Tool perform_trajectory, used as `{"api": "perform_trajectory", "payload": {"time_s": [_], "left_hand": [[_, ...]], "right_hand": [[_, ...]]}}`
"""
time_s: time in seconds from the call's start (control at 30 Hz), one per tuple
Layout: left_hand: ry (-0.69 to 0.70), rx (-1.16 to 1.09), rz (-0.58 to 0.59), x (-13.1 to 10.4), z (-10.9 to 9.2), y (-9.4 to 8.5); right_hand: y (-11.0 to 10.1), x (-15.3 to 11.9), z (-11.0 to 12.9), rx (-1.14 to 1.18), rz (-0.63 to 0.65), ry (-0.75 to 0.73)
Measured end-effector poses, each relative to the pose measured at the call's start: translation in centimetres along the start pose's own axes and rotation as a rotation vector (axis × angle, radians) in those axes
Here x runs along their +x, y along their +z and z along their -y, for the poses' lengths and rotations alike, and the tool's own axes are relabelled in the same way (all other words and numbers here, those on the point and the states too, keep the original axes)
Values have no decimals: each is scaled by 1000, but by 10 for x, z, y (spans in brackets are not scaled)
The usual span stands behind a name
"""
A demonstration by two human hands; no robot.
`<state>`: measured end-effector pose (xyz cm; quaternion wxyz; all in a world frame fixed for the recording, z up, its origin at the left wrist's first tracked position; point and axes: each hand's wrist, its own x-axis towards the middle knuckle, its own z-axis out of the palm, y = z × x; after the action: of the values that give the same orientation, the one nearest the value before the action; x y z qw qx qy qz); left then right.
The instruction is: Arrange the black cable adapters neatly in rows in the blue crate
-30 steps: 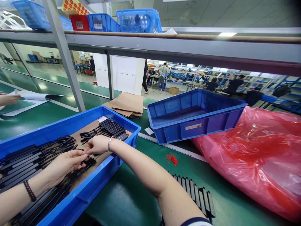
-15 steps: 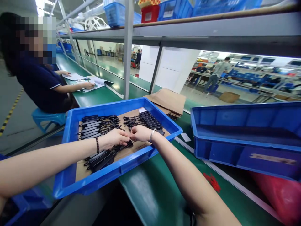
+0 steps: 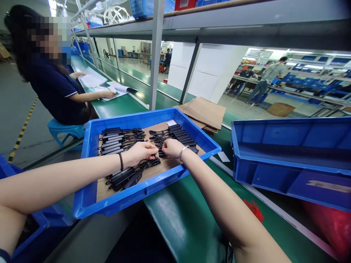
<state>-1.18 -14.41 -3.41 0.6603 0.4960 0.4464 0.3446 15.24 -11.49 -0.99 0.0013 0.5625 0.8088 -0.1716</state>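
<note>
Parts (image 3: pixel 112 140) are lined inside the tray (image 3: pixel 159 184), its near-left corner hung past the table (image 3: pixel 170 210) edge; bare cardboard (image 3: pixel 165 165) is left alongside. Left hand (image 3: pixel 141 152) is pinched, right hand (image 3: pixel 172 148) curled; anything held cannot be told.

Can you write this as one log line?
left hand: over black parts; right hand: near left; blue tray: under both; grip: unclear

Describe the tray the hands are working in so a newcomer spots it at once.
Start at the green workbench. Find the blue tray jutting past its near edge, with the left hand and right hand over it. Unlike the blue bin to its right, it shows a brown cardboard lining and rows of black parts with cables.
</note>
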Motion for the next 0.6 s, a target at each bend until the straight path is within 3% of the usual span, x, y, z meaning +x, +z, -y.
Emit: {"api": "perform_trajectory", "payload": {"time_s": [0.1, 0.27, 0.43, 0.6], "left_hand": [[15, 51, -23, 0, 0, 1], [62, 142, -8, -2, 2, 2], [75, 277, 2, -5, 3, 3], [63, 232, 22, -6, 2, 4]], "right_hand": [[1, 1, 1, -180, 2, -20], [0, -8, 11, -257, 188, -231], [-5, -15, 16, -272, 234, -216], [-10, -19, 18, -296, 235, -244]]}}
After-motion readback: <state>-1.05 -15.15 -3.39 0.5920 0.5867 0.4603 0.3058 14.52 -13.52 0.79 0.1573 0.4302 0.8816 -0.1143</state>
